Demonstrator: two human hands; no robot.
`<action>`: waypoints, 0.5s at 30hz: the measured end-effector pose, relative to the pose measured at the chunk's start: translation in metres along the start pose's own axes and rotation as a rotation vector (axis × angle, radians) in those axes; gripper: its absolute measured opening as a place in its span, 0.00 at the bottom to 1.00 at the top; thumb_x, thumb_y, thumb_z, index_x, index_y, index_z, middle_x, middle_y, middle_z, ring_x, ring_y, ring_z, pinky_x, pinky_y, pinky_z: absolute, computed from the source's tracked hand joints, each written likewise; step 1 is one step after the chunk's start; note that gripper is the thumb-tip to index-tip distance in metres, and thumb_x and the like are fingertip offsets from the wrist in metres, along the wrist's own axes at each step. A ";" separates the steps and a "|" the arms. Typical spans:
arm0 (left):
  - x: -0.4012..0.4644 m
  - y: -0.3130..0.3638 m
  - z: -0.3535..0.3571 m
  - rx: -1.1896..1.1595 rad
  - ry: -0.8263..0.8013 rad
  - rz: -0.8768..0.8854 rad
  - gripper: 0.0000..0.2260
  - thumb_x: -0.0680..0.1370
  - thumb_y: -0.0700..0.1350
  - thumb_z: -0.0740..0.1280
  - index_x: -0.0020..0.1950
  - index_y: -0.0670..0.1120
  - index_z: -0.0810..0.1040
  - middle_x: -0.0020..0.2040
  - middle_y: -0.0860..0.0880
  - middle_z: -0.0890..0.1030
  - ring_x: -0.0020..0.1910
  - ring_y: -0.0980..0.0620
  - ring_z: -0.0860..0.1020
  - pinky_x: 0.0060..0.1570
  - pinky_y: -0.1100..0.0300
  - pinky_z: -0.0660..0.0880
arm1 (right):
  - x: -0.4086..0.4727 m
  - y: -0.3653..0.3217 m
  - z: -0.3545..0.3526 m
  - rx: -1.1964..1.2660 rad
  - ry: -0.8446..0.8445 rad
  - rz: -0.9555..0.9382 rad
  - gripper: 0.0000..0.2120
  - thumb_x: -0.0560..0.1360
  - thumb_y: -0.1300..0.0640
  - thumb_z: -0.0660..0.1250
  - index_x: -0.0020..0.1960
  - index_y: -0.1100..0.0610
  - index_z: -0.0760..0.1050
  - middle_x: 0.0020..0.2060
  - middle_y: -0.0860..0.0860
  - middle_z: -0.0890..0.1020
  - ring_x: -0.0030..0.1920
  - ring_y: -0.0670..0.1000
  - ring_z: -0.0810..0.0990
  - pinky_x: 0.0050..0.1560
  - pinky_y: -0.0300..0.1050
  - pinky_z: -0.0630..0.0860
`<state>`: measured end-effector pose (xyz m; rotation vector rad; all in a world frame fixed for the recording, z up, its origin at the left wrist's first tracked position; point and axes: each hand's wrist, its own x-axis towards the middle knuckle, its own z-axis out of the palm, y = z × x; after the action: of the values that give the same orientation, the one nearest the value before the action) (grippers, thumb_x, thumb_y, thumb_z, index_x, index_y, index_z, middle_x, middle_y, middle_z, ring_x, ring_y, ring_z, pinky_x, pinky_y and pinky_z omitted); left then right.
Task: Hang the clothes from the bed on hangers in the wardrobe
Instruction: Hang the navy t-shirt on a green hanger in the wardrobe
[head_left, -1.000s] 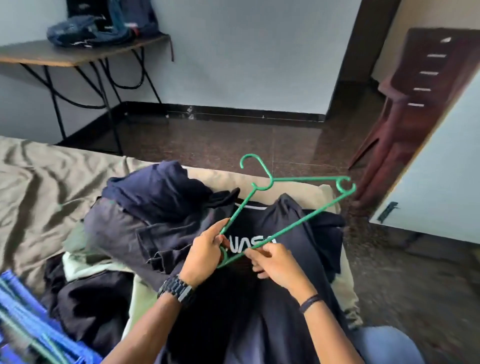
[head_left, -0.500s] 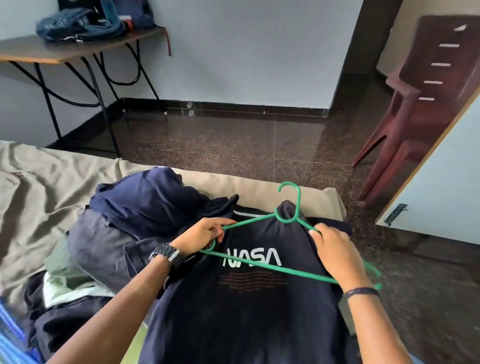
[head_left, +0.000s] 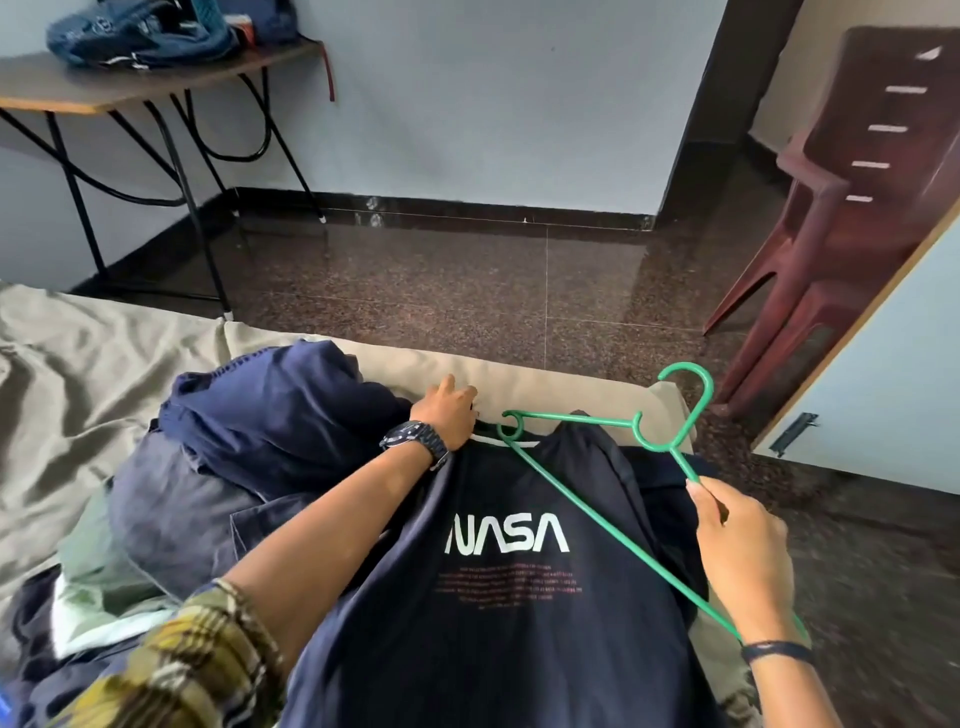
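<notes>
A navy NASA t-shirt (head_left: 498, 613) lies flat on the bed (head_left: 78, 364) in front of me. A green plastic hanger (head_left: 587, 499) lies across its upper right, hook pointing away to the right. My right hand (head_left: 737, 551) grips the hanger at its right arm below the hook. My left hand (head_left: 449, 410) is at the shirt's collar near the hanger's left end, fingers curled at the neck edge; whether it pinches the fabric is hidden.
A pile of dark clothes (head_left: 244, 467) lies left of the shirt on the beige sheet. A maroon plastic chair (head_left: 841, 218) stands at right by a white wardrobe door (head_left: 893, 395). A table (head_left: 156, 88) with bags stands far left.
The hanger has shifted right and turned, its hook now beyond the shirt's right shoulder. My left hand let go of the hanger and went up to the collar. My right hand slid toward the hook.
</notes>
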<state>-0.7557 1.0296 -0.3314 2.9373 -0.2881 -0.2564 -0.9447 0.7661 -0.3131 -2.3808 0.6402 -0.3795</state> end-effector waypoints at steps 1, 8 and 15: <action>0.002 -0.002 -0.001 -0.005 -0.015 0.004 0.14 0.80 0.48 0.59 0.65 0.46 0.72 0.63 0.42 0.69 0.61 0.39 0.71 0.57 0.48 0.72 | -0.001 0.000 0.002 0.005 -0.003 -0.004 0.14 0.81 0.53 0.60 0.60 0.55 0.79 0.54 0.57 0.82 0.57 0.63 0.75 0.51 0.59 0.74; 0.004 -0.027 -0.015 -0.300 0.015 0.069 0.05 0.74 0.41 0.70 0.48 0.40 0.81 0.50 0.43 0.82 0.51 0.45 0.78 0.47 0.64 0.68 | 0.002 -0.002 0.006 0.089 0.007 -0.049 0.12 0.79 0.53 0.64 0.59 0.54 0.81 0.51 0.55 0.84 0.54 0.61 0.78 0.51 0.55 0.75; 0.002 -0.028 -0.022 -0.291 0.106 -0.021 0.18 0.75 0.47 0.71 0.29 0.44 0.69 0.30 0.48 0.73 0.37 0.47 0.72 0.38 0.59 0.65 | 0.008 -0.002 0.003 0.165 0.084 -0.148 0.11 0.75 0.52 0.69 0.54 0.55 0.83 0.48 0.53 0.85 0.49 0.58 0.82 0.48 0.52 0.78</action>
<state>-0.7444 1.0598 -0.3157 2.6556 -0.1872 -0.1320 -0.9361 0.7650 -0.3133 -2.2694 0.4526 -0.5769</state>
